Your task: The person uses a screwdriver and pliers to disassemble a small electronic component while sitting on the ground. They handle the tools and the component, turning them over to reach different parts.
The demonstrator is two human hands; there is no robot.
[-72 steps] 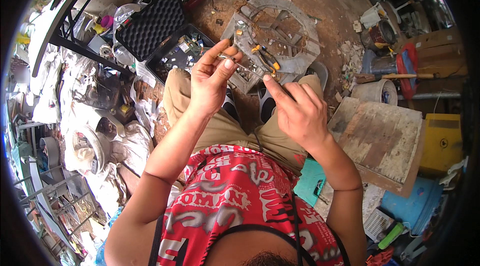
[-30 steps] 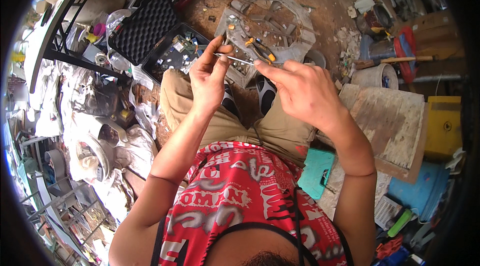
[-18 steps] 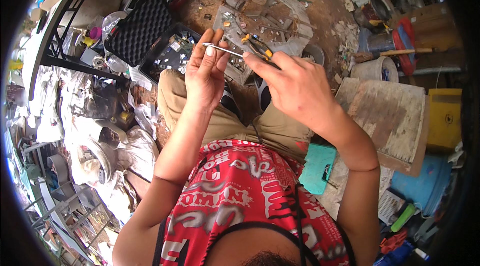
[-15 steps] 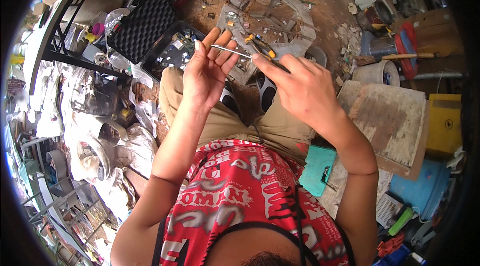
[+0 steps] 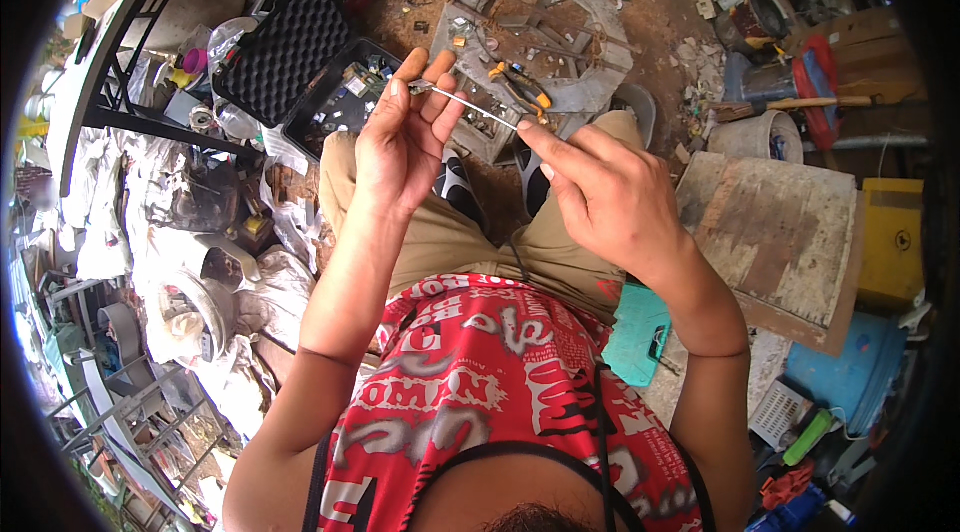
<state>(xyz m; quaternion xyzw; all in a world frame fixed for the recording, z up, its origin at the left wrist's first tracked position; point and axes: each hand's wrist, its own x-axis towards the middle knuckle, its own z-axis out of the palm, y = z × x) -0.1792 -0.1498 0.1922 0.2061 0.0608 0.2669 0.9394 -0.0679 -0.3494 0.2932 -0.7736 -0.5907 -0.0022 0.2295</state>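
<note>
My left hand [image 5: 407, 132], palm up with loosely curled fingers, holds one end of a thin silvery metal rod [image 5: 478, 107] near its fingertips; a small metallic piece shows at that end. My right hand [image 5: 600, 187] has its index fingertip at the rod's other end, its other fingers curled and partly hidden. Beyond the rod, yellow-and-black pliers [image 5: 522, 87] lie on a grey eight-sided frame [image 5: 610, 37] on the dirt floor. An open black case [image 5: 288, 42] with foam lid and many small parts sits ahead of me at the left.
A black metal table [image 5: 115, 32] and piled white sacks [image 5: 100, 182] crowd the left. At the right are a worn board [image 5: 760, 252], a bucket [image 5: 748, 142], a yellow case [image 5: 890, 242], a blue plastic container [image 5: 845, 372] and a teal case [image 5: 635, 332].
The rod has tilted, its right end lower. My left hand's fingers have loosened and moved slightly up-left since the earliest frame. My right thumb now shows below the index finger.
</note>
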